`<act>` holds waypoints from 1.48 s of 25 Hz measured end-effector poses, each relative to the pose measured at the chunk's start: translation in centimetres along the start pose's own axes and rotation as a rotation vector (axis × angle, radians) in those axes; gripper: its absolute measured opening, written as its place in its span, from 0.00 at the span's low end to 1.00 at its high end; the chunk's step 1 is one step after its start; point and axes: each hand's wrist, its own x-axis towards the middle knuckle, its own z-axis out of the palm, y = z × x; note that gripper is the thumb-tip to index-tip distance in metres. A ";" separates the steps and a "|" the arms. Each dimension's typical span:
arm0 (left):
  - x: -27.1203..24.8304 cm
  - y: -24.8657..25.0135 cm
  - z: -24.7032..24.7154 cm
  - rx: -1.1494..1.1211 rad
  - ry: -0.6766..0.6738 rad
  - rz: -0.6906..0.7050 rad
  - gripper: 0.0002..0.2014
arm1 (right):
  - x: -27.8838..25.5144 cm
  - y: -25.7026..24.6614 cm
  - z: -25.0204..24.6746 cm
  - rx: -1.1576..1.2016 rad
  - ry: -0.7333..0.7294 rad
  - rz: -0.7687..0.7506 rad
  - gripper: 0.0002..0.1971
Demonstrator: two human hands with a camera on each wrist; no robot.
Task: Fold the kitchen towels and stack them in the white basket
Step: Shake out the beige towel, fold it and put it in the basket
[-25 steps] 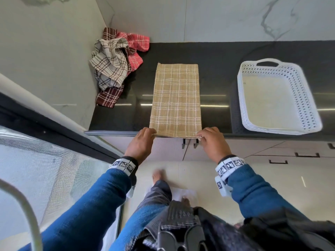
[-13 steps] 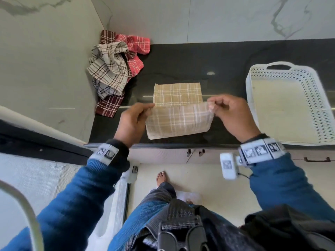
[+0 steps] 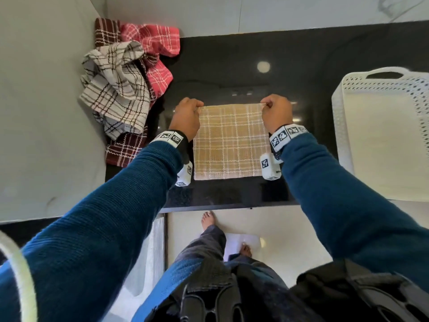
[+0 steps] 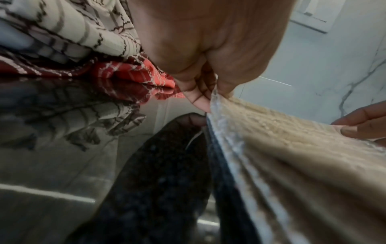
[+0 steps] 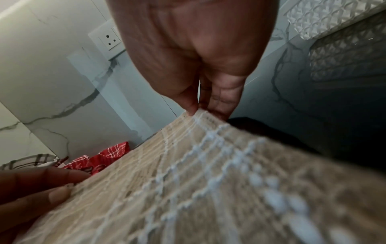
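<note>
From the head camera, your left hand (image 3: pixel 186 117) and right hand (image 3: pixel 276 113) each pinch a far corner of the tan checked cloth (image 3: pixel 229 145). It's spread square on the dark worktop (image 3: pixel 232 54), between the heap of crumpled cloths (image 3: pixel 123 89) on your left and the white tray (image 3: pixel 383 135) on your right, touching neither. Over to the left wrist: thumb and fingers (image 4: pixel 200 99) are curled tight on the cloth's corner, with the heap just behind them. Right wrist now: your fingers (image 5: pixel 219 99) nip the other corner, and the cloth runs across to the left hand's fingertips (image 5: pixel 37 186), with a wall socket (image 5: pixel 109 38) up behind.
</note>
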 end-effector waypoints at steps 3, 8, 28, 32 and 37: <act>0.3 -0.1 0.2 0.006 0.016 0.045 0.15 | 0.1 0.3 0.3 0.007 0.028 0.039 0.11; 0.8 0.3 0.2 0.080 -0.014 0.023 0.15 | 0.2 -0.7 0.1 -0.140 -0.031 0.029 0.13; -8.4 4.2 2.3 0.685 -0.289 0.222 0.35 | -8.8 -1.6 0.6 -0.737 -0.402 -0.246 0.39; -12.4 2.5 5.0 0.637 -0.295 0.167 0.34 | -13.1 1.6 2.9 -0.575 -0.445 -0.337 0.41; -15.6 -1.0 4.4 0.608 -0.268 0.181 0.41 | -14.6 6.7 0.5 -0.640 -0.417 -0.423 0.47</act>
